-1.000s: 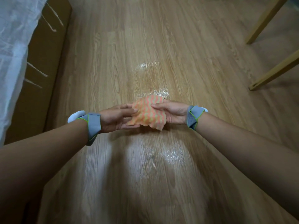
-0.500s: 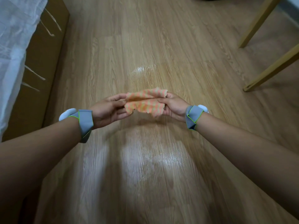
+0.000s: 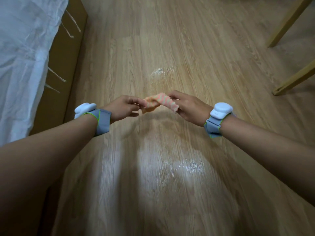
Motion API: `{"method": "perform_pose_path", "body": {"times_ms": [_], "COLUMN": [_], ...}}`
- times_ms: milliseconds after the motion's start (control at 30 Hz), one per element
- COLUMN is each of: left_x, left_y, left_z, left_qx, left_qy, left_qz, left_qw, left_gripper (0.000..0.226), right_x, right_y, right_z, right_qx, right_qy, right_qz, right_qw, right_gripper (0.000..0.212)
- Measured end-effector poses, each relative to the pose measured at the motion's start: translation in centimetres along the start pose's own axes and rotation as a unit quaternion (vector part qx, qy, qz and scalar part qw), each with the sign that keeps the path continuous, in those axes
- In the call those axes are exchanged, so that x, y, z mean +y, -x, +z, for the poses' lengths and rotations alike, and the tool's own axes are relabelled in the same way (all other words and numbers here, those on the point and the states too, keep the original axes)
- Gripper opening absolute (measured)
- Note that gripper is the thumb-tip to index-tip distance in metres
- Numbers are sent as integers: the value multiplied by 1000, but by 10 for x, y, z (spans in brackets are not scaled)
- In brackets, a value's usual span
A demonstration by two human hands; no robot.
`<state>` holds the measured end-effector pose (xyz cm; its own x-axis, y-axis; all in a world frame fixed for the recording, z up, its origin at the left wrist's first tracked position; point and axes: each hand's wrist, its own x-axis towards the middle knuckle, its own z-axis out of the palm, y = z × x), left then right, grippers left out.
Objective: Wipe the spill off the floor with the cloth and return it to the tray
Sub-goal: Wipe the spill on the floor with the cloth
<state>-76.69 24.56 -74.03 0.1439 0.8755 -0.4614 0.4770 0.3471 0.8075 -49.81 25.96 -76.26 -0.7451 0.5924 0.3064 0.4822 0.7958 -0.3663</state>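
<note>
An orange and pale green striped cloth [image 3: 159, 102] hangs bunched between my two hands, lifted above the wooden floor [image 3: 196, 53]. My left hand [image 3: 125, 106] pinches its left end and my right hand [image 3: 186, 106] pinches its right end. A wet shiny spill patch [image 3: 162, 72] lies on the floor beyond the cloth. A second glossy wet patch [image 3: 184, 167] shows on the floor nearer to me. No tray is in view.
A brown cardboard box [image 3: 64, 65] under a white sheet [image 3: 22, 57] stands along the left side. Two wooden furniture legs [image 3: 293, 82] slant in at the upper right.
The cloth went from spread flat between my hands to folded and bunched into a narrow strip. Both hands rose a little and turned over it.
</note>
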Motion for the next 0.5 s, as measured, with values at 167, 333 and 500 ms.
{"method": "perform_pose_path", "body": {"times_ms": [167, 333, 500], "left_x": [1, 2, 17], "left_y": [-1, 4, 4], "left_z": [-7, -9, 9], "left_qx": [17, 41, 73], "left_qy": [-134, -117, -68], "left_qz": [68, 95, 119], "left_qw": [988, 988, 988], "left_gripper": [47, 17, 32], "right_x": [-6, 1, 0], "right_y": [-7, 3, -8], "right_z": [-4, -4, 0], "right_qx": [-93, -99, 64], "right_qy": [92, -10, -321], "right_qz": [-35, 82, 298], "right_qw": [991, 992, 897], "right_gripper": [58, 58, 10]}}
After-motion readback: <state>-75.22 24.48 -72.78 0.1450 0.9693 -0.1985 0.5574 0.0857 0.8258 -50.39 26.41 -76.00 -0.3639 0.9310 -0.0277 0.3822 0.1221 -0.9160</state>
